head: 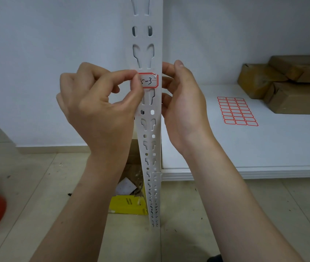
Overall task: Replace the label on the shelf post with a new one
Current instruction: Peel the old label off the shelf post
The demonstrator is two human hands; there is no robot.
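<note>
Risk of tearing label (150, 81) if yanked: pinched at nine o'clock by left hand (97, 104) thumb and forefinger; right hand (183, 103) fingers curled round shelf post (148, 127).

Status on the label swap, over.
Left hand pinching label on post. Right hand holding post. New label sheet lying on shelf. No obstruction seen.

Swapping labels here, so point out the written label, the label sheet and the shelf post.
written label (149, 81), head view, its handwritten middle
label sheet (237, 111), head view, sheet centre
shelf post (143, 37), head view, strip between upper slots
</note>
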